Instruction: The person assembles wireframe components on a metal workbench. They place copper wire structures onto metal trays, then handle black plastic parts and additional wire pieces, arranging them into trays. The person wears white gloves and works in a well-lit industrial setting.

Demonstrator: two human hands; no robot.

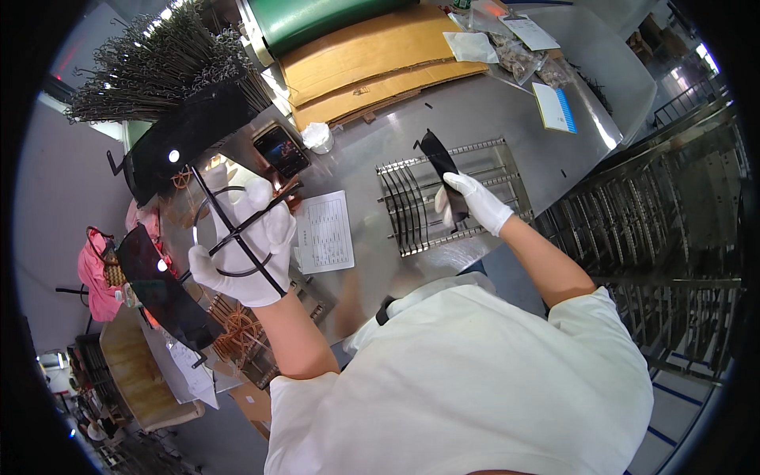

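My left hand, in a white glove, grips a black frame of crossed rods with a ring. Two glossy dark curved panels, an upper one and a lower one, stand out to its left; whether they join the frame, I cannot tell. Also gloved in white, my right hand pinches a dark curved plate with small end tabs. This plate is above a slotted metal rack. Several thin, curved black plates stand on edge in the rack's left part.
Beside my left hand lie a phone and a printed form. Cardboard sheets and a bundle of hooked wires are at the back. A notebook rests far right. Slotted metal racks stand beside the steel table.
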